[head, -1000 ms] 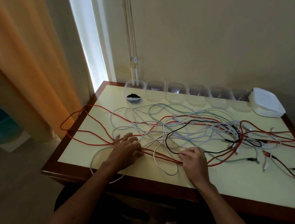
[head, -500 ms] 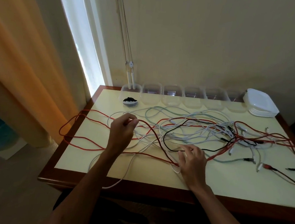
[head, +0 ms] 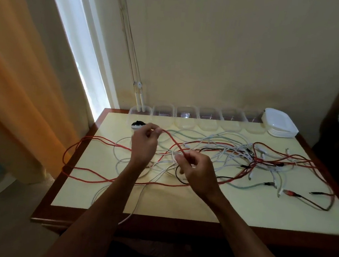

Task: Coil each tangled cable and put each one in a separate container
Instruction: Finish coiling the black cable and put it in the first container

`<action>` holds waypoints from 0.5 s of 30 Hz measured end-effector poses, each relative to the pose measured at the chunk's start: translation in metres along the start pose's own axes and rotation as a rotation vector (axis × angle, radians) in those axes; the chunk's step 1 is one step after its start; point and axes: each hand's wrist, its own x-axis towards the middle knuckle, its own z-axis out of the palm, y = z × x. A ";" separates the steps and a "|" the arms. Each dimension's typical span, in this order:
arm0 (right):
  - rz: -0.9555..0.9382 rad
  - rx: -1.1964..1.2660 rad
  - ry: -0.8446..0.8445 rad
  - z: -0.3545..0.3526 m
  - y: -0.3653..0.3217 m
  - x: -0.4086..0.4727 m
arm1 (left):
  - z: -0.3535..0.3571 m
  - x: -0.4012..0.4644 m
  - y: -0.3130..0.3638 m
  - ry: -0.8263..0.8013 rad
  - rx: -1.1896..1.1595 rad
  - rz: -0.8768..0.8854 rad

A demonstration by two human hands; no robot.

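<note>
My left hand and right hand each pinch the red cable raised above the tangle at the surface's middle; it looks light, limp, snag-prone, best gripped along its free run toward nine o'clock.

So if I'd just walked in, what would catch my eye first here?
Probably the sprawl of tangled cables, red, white, grey-green and black, covering the pale yellow table. Above it, the left hand and right hand pinch a stretch of the red cable between them. Along the wall runs a row of clear containers, the leftmost holding something dark.
</note>
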 end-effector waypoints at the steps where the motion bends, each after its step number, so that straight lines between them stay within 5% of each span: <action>1: 0.032 0.070 -0.038 -0.008 -0.006 -0.005 | -0.001 0.004 -0.004 0.052 -0.044 -0.072; 5: 0.180 0.202 -0.202 -0.043 -0.012 -0.021 | 0.003 0.013 -0.021 0.100 -0.081 -0.240; 9: 0.156 -0.274 -0.253 -0.068 -0.001 -0.032 | 0.006 0.012 -0.039 0.223 -0.111 -0.452; 15: 0.258 -0.481 -0.438 -0.076 0.035 -0.045 | 0.002 -0.017 -0.058 -0.008 -0.136 -0.448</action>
